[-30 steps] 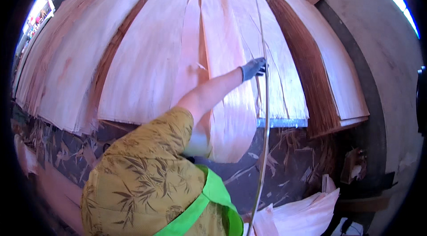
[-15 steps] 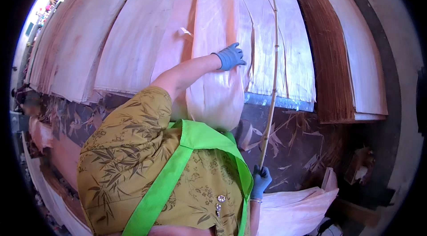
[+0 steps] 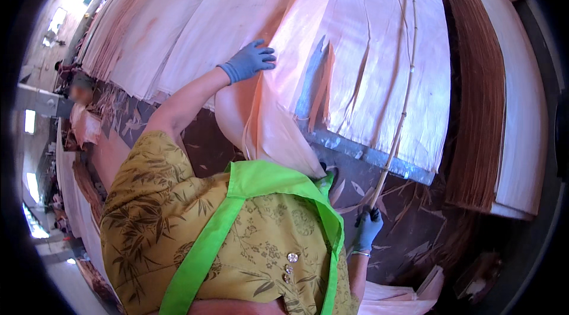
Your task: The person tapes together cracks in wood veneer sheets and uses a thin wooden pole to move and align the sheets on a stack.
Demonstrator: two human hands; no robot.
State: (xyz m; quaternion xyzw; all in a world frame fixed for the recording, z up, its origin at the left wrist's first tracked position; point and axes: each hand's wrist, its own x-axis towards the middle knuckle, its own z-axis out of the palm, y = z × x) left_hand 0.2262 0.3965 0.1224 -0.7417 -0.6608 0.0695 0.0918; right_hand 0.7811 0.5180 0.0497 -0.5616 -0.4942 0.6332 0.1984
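My left hand (image 3: 249,61), in a blue-grey glove, lies on a thin pale wood veneer sheet (image 3: 296,42), its fingers stretched out and slightly apart near a fold. The near end of that sheet curls and hangs over the table edge against my green apron (image 3: 272,178). In my right hand (image 3: 368,231), also gloved, I grip the lower end of a long, thin bamboo stick (image 3: 403,114). The stick runs away from me across the veneer, with a thin side shoot near its far part.
Flat stacks of veneer (image 3: 195,24) spread out on the left. On the right stands a thick stack with brown layered edges (image 3: 477,101). A torn gap by a loose strip (image 3: 323,86) shows blue-grey surface. Veneer scraps (image 3: 409,208) litter the dark floor.
My left hand has shifted left over the veneer, and the sheet under it is now folded and slanted. A torn gap shows to its right. The view has turned; my right hand still holds the stick.
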